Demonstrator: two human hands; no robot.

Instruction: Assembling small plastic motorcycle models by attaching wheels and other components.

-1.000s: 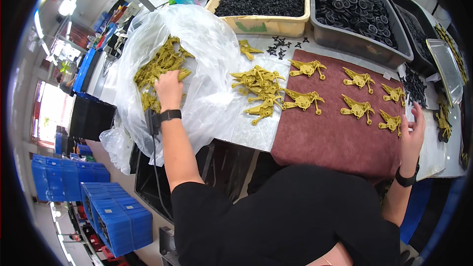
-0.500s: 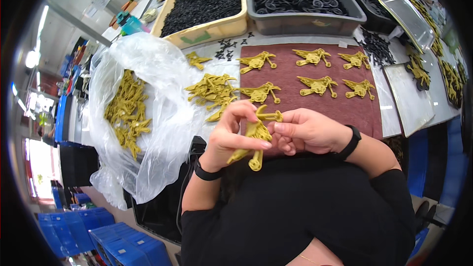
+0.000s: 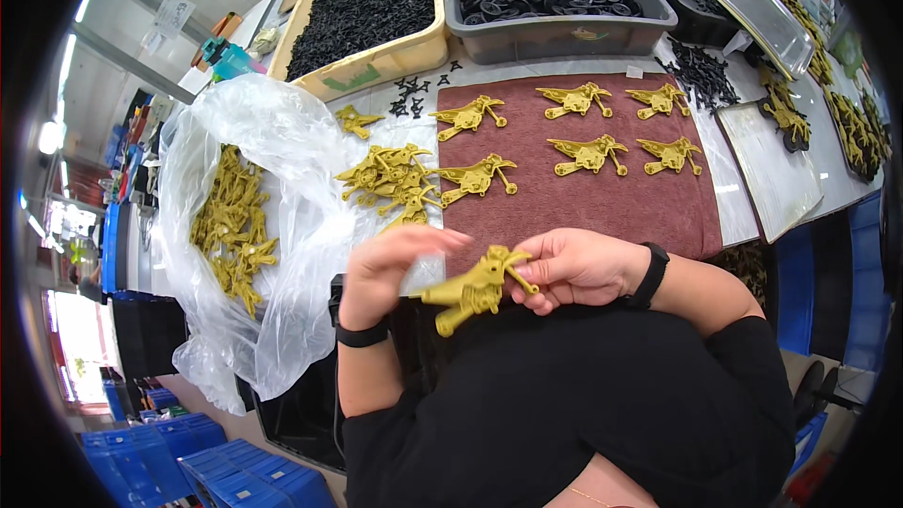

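1. Head view: the right hand (image 3: 574, 268) grips a gold part (image 3: 475, 287) close to the chest, fingers clamped on its thin end; the left hand (image 3: 395, 268) is loose and spread, blurred, just beside it, holding nothing.
2. The part looks light, stiff and spiky (likely moulded plastic); the thicker body seems the safer grip.
3. More parts lie on a maroon mat (image 3: 602, 202) and in a clear bag (image 3: 273, 216); bins (image 3: 564, 33) of black pieces stand behind; blue crates (image 3: 216, 470) on the floor.

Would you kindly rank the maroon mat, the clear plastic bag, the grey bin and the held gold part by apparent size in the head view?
1. clear plastic bag and maroon mat: look alike, too close to rank.
3. grey bin, farther off, so unsure.
4. gold part in the right hand.
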